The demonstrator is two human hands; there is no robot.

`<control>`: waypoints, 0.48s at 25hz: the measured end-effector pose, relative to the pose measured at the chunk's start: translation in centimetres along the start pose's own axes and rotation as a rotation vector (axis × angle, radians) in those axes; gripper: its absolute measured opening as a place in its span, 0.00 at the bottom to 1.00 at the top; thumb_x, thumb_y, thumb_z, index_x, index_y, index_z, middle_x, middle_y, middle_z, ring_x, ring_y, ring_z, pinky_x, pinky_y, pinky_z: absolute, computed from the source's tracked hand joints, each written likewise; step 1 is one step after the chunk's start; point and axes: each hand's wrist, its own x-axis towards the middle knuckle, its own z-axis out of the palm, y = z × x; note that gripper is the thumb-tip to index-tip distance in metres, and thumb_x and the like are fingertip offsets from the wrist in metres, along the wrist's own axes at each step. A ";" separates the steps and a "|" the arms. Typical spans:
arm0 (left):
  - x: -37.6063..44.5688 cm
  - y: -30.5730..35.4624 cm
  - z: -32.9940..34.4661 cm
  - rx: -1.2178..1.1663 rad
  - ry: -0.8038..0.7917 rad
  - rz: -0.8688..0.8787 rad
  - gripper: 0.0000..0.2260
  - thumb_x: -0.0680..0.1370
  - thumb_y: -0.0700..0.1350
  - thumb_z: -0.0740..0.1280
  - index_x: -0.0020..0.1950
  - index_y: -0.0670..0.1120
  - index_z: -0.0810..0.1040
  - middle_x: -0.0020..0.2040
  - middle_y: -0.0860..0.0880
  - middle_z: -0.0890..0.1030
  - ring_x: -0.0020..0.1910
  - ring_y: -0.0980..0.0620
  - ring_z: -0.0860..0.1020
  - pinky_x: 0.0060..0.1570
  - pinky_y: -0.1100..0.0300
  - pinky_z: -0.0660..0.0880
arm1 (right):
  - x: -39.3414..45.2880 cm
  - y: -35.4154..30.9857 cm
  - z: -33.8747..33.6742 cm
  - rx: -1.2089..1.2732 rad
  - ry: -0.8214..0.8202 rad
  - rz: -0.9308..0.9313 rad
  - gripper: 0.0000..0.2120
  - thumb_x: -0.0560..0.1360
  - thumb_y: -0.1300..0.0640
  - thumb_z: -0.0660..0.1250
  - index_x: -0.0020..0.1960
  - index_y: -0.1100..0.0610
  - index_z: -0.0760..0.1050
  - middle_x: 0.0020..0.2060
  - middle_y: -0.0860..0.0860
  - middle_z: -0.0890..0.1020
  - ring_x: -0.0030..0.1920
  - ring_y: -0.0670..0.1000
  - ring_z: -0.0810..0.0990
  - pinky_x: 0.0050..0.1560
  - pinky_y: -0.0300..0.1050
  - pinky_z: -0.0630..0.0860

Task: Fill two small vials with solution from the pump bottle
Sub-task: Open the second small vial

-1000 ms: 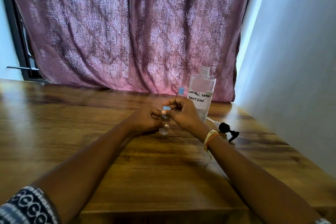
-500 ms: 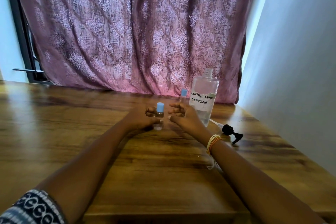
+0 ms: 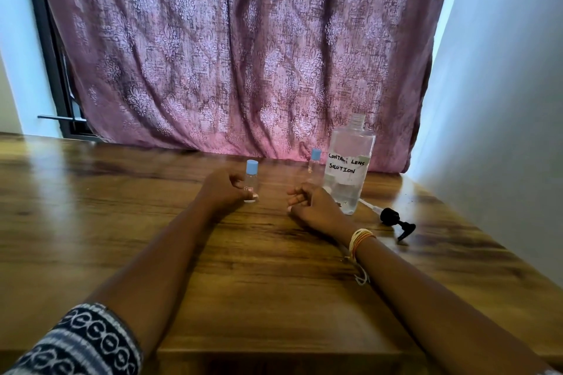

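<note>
A small clear vial with a light blue cap [image 3: 252, 179] stands upright on the wooden table [image 3: 274, 283], and my left hand [image 3: 224, 189] grips its lower part. A second blue-capped vial [image 3: 314, 161] stands farther back, just left of the clear bottle [image 3: 348, 167] labelled "contact lens solution", whose neck is uncapped. The black pump head [image 3: 396, 221] with its white tube lies on the table to the right of the bottle. My right hand [image 3: 316, 207] rests on the table beside the bottle, fingers loosely curled, holding nothing.
A mauve patterned curtain [image 3: 243, 55] hangs right behind the table's far edge. A pale wall [image 3: 502, 100] runs along the right side. A dark window frame [image 3: 51, 70] shows at the left.
My right hand has come off the vial's cap and moved right, down onto the table. My left hand has set the capped vial upright a little to the left.
</note>
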 end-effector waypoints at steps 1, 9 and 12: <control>0.2 0.0 -0.4 0.067 0.007 -0.027 0.18 0.60 0.42 0.80 0.46 0.45 0.80 0.41 0.48 0.81 0.42 0.49 0.80 0.44 0.57 0.75 | 0.1 -0.1 0.1 -0.039 0.010 -0.007 0.15 0.72 0.63 0.68 0.58 0.57 0.74 0.48 0.54 0.80 0.49 0.54 0.80 0.56 0.49 0.79; 1.0 -0.6 -0.8 0.233 -0.149 -0.049 0.07 0.66 0.36 0.72 0.42 0.42 0.78 0.38 0.48 0.79 0.42 0.48 0.78 0.43 0.57 0.74 | 6.3 -1.0 2.5 -0.229 0.370 0.114 0.43 0.69 0.62 0.70 0.76 0.56 0.47 0.71 0.61 0.63 0.71 0.62 0.63 0.67 0.54 0.69; 1.5 -0.8 -0.8 0.256 -0.192 -0.052 0.07 0.68 0.38 0.73 0.43 0.44 0.77 0.39 0.49 0.79 0.43 0.49 0.77 0.43 0.57 0.73 | 9.4 -0.9 2.5 -0.102 0.499 0.363 0.46 0.74 0.62 0.67 0.78 0.56 0.37 0.77 0.62 0.52 0.76 0.63 0.56 0.73 0.54 0.62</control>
